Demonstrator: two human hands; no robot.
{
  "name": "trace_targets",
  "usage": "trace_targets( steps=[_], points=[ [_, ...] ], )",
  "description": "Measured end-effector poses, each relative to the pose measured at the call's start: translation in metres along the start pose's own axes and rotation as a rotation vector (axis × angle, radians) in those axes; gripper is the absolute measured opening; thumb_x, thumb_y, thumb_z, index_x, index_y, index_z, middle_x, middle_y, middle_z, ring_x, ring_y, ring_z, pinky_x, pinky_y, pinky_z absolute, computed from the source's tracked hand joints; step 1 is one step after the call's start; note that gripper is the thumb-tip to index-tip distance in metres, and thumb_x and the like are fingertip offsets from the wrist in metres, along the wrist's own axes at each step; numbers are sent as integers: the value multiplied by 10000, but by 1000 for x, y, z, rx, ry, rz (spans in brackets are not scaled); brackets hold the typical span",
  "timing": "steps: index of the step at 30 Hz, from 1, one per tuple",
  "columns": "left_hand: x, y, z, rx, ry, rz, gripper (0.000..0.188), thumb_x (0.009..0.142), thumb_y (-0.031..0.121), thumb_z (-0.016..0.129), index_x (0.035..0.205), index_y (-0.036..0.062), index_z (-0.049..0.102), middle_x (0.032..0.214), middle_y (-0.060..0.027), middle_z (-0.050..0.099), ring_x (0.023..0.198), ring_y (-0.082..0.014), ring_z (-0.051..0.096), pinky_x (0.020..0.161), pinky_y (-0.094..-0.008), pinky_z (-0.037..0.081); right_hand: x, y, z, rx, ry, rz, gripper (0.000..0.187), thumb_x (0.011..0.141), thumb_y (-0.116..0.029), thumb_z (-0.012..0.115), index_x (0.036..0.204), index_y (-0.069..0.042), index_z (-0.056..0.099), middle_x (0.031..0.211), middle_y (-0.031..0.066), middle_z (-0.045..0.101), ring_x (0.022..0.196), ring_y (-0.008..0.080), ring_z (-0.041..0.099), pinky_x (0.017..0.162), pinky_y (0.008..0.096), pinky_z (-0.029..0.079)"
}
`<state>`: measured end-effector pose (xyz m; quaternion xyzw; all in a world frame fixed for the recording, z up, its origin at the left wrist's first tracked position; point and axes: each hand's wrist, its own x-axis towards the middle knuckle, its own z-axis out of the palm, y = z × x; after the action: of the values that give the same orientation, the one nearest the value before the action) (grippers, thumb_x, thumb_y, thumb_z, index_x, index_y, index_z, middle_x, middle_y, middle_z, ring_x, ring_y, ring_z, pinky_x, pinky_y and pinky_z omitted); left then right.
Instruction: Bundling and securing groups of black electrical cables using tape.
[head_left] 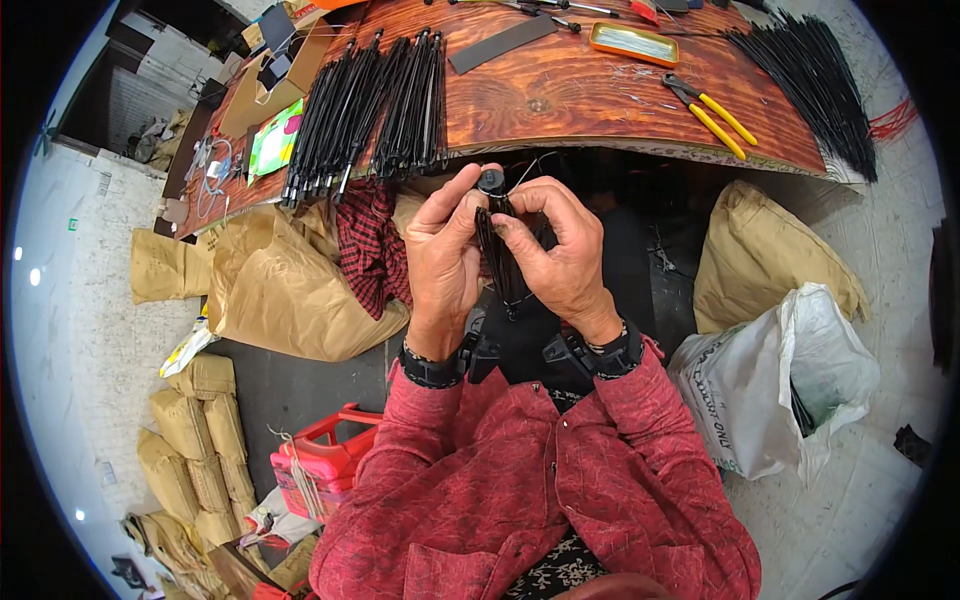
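Note:
Between my two hands, over the gap in front of the table, is a folded black umbrella frame [497, 250] with a round black cap on top. My left hand [445, 250] is closed on it, thumb and fingers pinching just below the cap. Closed from the other side, my right hand [560, 250] has its index finger by the cap and its thumb against the slim ribs. A thin wire [532, 168] curves up beside the right fingers. The frame's lower end points down toward my lap. My palms hide part of the ribs.
On the wooden table [540, 105] lie bundled black frames [372, 110], yellow-handled nippers [710, 115], a tin of pins [634, 44] and loose black ribs [808, 80]. Brown sacks [780, 255] and a white sack [735, 390] flank me. A red plastic chair [325, 450] stands lower left.

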<state>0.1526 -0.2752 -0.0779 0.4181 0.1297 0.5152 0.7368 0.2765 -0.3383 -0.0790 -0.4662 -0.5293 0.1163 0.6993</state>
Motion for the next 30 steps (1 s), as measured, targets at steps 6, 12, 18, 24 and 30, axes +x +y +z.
trace_targets(
  steps=[6,12,18,24,30],
  points=[
    [1,2,6,24,32,-21,353,943,-7,652,1293,-35,615,1248,-174,671,1067,-179,664,946,-290,536,5,-4,-6,-49,-73,42,157,832,-23,762,900,17,626,846,85,633,730,157,603,658,269,489],
    [0,-1,-2,-3,18,-23,377,940,-11,657,1311,-40,601,1179,-121,692,981,-125,656,890,-258,541,7,-2,-10,-96,-115,83,140,853,-30,740,894,29,620,821,83,624,721,153,600,663,266,483],
    [5,-6,-8,25,-13,28,378,987,37,600,1349,-59,544,1202,-142,675,1009,-142,653,893,-270,539,7,-2,-5,-53,-101,140,135,866,-38,729,905,31,620,822,85,617,715,146,597,663,263,480],
    [7,-3,3,4,76,26,325,982,60,635,1294,-30,610,1061,-45,684,947,-87,626,856,-233,510,7,-6,-2,-135,-86,78,133,871,-43,729,914,29,626,842,82,622,715,148,600,662,265,480],
    [10,-3,-3,78,27,63,304,1026,119,569,1292,-27,585,1191,-150,670,1076,-179,639,954,-308,509,7,-9,1,-82,-66,124,134,874,-48,729,921,29,629,848,78,627,728,149,602,665,265,478]
  ],
)
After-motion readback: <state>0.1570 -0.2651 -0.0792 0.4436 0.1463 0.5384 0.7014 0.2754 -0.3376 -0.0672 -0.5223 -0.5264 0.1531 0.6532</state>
